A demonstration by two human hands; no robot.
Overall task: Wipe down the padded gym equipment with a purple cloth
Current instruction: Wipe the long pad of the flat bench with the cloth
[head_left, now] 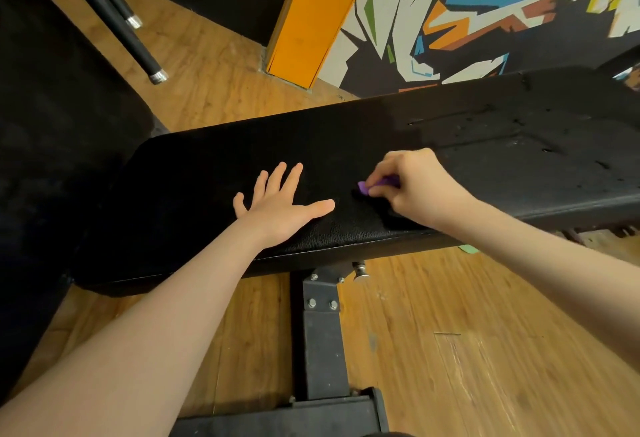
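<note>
The right hand's (412, 189) fingers (375, 178) curl round a purple cloth (377, 186), bunched small and mostly hidden, pressed on the black pad (214, 159); the left hand (277, 202) lies flat beside it, fingers (275, 177) spread; both forearms reach over the wooden floor (450, 315).

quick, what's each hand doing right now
Left hand: open, fingers spread flat on the black bench pad.
Right hand: closed around the purple cloth, holding it against the pad.
</note>
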